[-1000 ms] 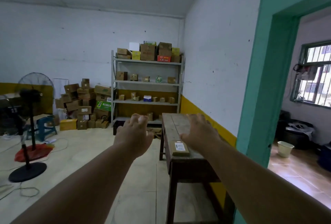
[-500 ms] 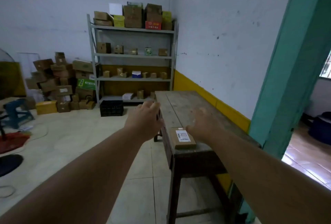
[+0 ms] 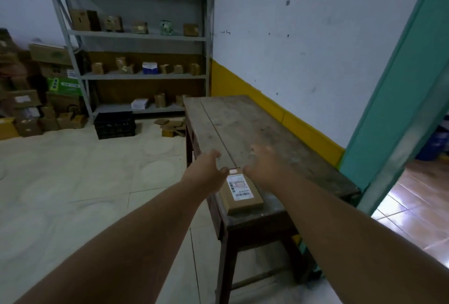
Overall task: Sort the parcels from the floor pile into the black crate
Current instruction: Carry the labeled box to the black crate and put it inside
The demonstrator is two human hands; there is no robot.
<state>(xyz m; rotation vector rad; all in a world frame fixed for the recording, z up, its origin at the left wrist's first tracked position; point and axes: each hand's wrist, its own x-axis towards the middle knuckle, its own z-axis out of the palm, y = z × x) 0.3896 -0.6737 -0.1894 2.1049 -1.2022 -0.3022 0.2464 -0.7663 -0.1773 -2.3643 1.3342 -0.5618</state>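
Observation:
A flat brown parcel [image 3: 243, 197] with a white label lies on the near end of a worn wooden table [image 3: 247, 124]. Both my arms reach out over it. My left hand [image 3: 209, 170] is at the parcel's far left corner, its thumb touching the edge. At the far right corner is my right hand [image 3: 263, 165], fingers spread and blurred. Neither hand grips the parcel. The black crate [image 3: 114, 125] stands on the floor in front of the shelf. A pile of cardboard boxes [image 3: 36, 99] sits at the left wall.
A grey metal shelf [image 3: 136, 36] with small boxes stands at the back. A few flat parcels [image 3: 170, 125] lie on the floor beside the table's far leg. A green door frame [image 3: 398, 90] rises on the right. Tiled floor spreads to the left.
The view has dropped and moved closer to the table. Both hands have come down and together, from above the table to either side of the parcel's far end.

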